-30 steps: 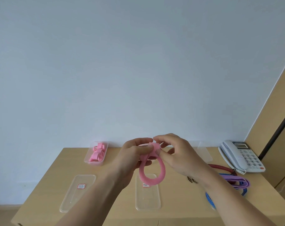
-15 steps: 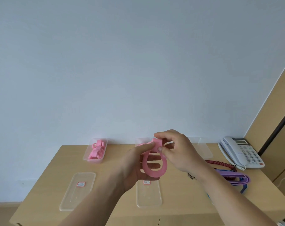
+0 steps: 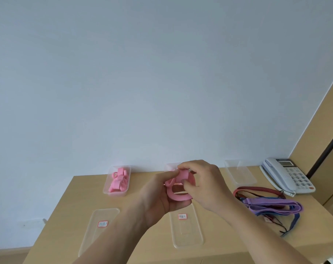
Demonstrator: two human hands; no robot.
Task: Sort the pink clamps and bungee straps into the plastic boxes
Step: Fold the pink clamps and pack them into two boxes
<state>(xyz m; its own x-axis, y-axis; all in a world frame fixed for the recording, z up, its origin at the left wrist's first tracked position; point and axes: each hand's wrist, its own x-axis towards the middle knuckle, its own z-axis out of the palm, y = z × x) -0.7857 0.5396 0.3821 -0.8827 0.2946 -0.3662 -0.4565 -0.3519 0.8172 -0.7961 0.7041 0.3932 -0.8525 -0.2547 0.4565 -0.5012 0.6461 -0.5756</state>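
A pink ring-shaped clamp [image 3: 178, 196] is held above the middle of the wooden table [image 3: 70, 202]. My left hand [image 3: 160, 195] cradles it from below, thumb on its top. My right hand [image 3: 203, 183] pinches the clamp's thick pink block from above. A clear plastic box [image 3: 117, 181] at the back left holds several pink clamps. A second clear box [image 3: 171, 165] is mostly hidden behind my hands. An empty clear box [image 3: 239, 174] stands at the back right. Purple, red and blue bungee straps [image 3: 272, 205] lie in a heap on the right.
Two clear lids with red-edged labels lie near the front: one lid [image 3: 99, 228] at the left, another lid [image 3: 186, 228] in the middle. A white desk telephone [image 3: 287, 176] sits at the back right by a wooden cabinet [image 3: 322, 130]. A pale wall backs the table.
Both hands have lowered and carried the pink clamp farther over the table, tilting it flatter. The camera has dipped, showing more of the table's front.
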